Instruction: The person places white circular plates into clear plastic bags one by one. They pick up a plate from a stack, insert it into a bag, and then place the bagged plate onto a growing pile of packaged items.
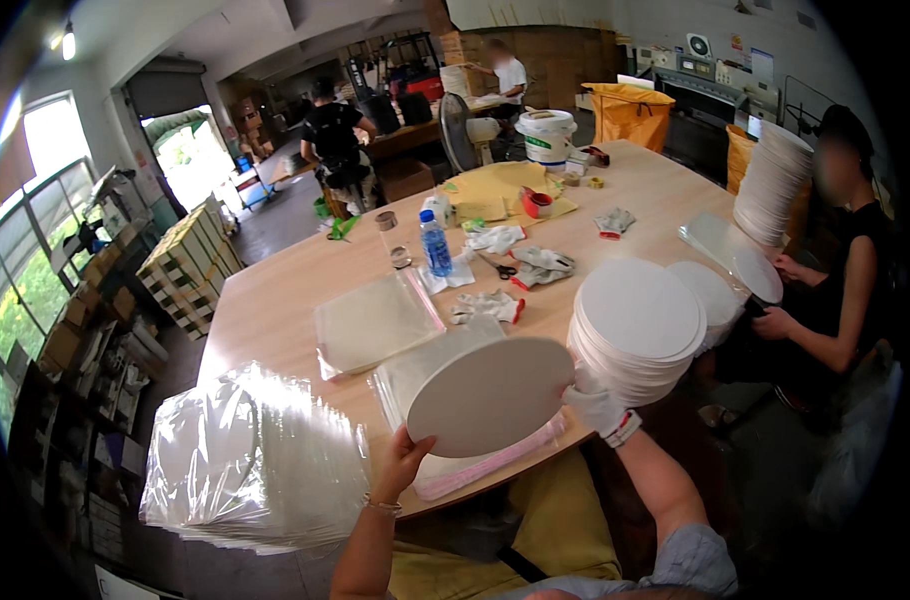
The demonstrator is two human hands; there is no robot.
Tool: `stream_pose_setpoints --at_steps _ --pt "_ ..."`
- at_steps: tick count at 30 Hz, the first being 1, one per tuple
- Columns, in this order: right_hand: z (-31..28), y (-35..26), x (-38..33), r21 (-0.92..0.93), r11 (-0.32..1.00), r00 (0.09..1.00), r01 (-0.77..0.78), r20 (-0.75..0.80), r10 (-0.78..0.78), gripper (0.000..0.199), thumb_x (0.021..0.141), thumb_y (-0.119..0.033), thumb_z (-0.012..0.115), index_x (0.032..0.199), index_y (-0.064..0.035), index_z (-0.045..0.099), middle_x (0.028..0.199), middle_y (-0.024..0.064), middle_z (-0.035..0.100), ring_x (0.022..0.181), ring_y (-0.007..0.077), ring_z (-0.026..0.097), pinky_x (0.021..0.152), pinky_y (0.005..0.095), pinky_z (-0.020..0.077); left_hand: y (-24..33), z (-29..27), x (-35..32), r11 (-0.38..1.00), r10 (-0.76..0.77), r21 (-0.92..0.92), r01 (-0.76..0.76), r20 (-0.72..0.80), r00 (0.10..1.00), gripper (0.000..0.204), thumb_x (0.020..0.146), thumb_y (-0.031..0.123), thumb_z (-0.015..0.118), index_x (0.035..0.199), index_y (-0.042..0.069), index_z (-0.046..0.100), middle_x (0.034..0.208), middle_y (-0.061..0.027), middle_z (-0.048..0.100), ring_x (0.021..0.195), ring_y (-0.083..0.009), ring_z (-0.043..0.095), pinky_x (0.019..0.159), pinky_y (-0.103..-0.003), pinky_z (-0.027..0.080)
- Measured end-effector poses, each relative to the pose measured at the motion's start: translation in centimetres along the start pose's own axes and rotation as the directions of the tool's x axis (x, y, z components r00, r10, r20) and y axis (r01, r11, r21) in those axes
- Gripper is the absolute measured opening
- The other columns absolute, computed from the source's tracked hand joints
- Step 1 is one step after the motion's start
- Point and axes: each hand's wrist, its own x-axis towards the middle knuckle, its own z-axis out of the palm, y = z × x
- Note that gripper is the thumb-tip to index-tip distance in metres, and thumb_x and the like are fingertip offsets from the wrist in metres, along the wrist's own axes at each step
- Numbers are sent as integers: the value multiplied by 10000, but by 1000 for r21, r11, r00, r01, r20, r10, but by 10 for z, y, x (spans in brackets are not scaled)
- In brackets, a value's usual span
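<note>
A round white disc [490, 395] is held up, tilted, above the near edge of the table. My bare left hand [403, 462] grips its lower left rim, thumb on the face. At the right rim, my right hand [597, 405] in a white glove is closed on the disc's edge; some of its fingers are hidden. Under the disc lies a pile of clear plastic bags [445, 488] with a pink edge. Just right of the disc stands a tall stack of white discs [640, 320]. To the left is a pile of discs in shiny clear wrap [255, 460].
More clear bags [375, 325] lie mid-table near several work gloves [490, 307], scissors [500, 268] and a blue bottle [435, 243]. Farther back are a white bucket [547, 137] and a fan [457, 135]. A seated co-worker [845, 280] at right handles a disc beside another stack [772, 185].
</note>
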Motion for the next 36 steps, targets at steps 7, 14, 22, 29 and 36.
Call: stream_pose_setpoints --at_steps 7,14,22,29,36 --pt "64 16 -6 179 980 994 88 44 -97 255 803 -99 509 1030 14 491 842 159 605 774 258 593 704 368 459 -73 -11 -1 991 87 -58 -121 -416 905 421 729 -53 547 1125 0 416 1056 -93 518 980 -179 499 868 -308 413" --pt "31 9 -14 -274 957 989 93 140 -56 116 808 -106 541 905 -44 543 810 168 616 736 334 604 619 405 462 -63 -10 -3 964 210 236 -122 -395 895 403 744 -13 546 1130 -9 428 1088 -105 512 1006 -232 505 904 -352 402" --pt "-38 -17 -95 686 706 976 -176 31 214 436 864 -11 382 1299 12 377 1215 93 510 1064 160 523 901 281 424 -141 -15 -1 264 -13 935 -236 248 969 209 766 84 513 953 9 568 928 -189 556 897 -348 533 822 -435 428" --pt "-20 -22 -177 585 501 767 -637 416 489 241 866 -146 485 1072 -21 488 631 28 562 403 84 475 340 213 391 -149 -16 39 -139 -5 947 -291 293 956 117 772 137 546 817 43 600 823 -132 579 790 -258 558 718 -377 447" --pt "52 -25 -160 745 357 760 -564 299 577 194 876 -124 439 1049 -77 512 683 17 545 476 104 479 401 233 402 -114 -35 23 -82 260 996 -45 65 963 130 770 183 563 815 67 602 833 -112 592 776 -243 572 715 -395 463"
